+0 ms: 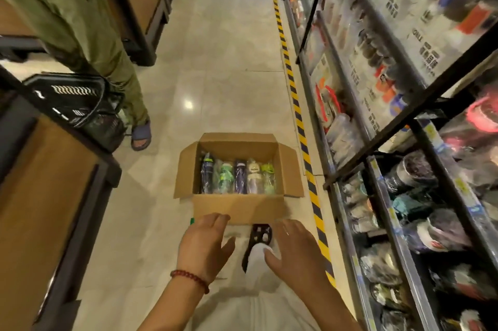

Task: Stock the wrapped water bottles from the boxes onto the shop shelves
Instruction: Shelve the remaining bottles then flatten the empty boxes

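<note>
Right now both of your hands hang in front of you above the floor, holding nothing: your left hand (206, 245), with a red bead bracelet (190, 278) at the wrist, has relaxed, loosely spread fingers near the closest flap of the cardboard box (237, 208), and your right hand (292, 245) is likewise spread and empty just beside it. That box sits on the tiled floor (215, 47) with all 4 flaps folded out, and 5 wrapped water bottles (238, 177) lie side by side inside it. To your right run the shop shelves (390, 168), already packed with wrapped goods, edged by a yellow-and-black floor stripe (296, 115). Another person's leg (113, 61) stands at upper left beside a black basket (80, 106).
</note>
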The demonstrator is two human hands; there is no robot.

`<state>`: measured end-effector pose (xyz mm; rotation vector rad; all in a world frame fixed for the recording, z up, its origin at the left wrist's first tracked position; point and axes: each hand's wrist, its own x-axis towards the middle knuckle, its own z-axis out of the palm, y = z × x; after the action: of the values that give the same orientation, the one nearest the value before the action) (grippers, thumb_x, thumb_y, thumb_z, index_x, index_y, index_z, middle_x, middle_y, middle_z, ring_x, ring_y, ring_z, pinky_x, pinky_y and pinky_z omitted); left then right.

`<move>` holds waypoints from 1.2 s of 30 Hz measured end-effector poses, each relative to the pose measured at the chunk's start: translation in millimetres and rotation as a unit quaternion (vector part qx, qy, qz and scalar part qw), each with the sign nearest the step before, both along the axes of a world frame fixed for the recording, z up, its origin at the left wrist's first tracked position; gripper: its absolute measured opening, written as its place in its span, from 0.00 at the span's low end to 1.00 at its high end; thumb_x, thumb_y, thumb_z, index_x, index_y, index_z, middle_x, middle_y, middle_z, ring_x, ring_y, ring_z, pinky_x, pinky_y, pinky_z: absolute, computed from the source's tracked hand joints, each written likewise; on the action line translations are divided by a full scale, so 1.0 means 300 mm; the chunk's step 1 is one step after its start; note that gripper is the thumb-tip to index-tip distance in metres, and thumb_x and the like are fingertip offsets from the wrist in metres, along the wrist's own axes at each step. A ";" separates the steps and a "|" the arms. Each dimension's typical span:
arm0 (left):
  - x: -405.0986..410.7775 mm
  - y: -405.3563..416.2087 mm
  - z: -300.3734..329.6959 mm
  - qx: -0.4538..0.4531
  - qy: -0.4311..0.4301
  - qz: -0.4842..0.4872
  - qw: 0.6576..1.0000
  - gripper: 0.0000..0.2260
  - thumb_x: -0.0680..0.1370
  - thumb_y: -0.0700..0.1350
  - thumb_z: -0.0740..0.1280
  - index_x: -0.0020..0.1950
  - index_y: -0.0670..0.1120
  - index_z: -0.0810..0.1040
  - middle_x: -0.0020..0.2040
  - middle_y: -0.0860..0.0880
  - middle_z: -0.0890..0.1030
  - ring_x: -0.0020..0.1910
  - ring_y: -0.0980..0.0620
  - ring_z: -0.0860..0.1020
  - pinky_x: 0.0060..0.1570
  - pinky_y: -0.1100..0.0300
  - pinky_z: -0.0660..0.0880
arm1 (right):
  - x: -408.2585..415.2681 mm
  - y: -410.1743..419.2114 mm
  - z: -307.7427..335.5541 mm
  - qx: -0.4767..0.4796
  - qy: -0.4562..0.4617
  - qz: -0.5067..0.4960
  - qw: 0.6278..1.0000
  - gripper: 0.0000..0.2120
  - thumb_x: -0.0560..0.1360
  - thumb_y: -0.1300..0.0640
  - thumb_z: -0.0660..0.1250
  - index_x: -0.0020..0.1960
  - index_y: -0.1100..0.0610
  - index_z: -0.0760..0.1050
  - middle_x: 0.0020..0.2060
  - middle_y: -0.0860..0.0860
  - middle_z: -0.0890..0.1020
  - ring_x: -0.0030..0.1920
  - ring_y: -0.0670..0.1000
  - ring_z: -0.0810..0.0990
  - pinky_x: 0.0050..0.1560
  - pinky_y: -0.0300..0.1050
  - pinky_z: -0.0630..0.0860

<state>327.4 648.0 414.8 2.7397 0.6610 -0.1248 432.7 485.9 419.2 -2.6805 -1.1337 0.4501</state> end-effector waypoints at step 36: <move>0.932 0.922 -1.668 -0.158 0.188 0.354 0.902 0.30 0.71 0.48 0.72 0.70 0.42 0.66 0.66 0.41 0.70 0.64 0.43 0.69 0.63 0.53 0.68 | 1.074 1.023 -1.705 -0.174 0.329 -0.046 0.927 0.31 0.76 0.49 0.65 0.74 0.54 0.58 0.65 0.54 0.71 0.66 0.55 0.69 0.64 0.49 0.69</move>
<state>607.1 924.5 -85.4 2.0232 1.5407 -0.5400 754.9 792.9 -92.2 -2.4853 -0.7690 1.5103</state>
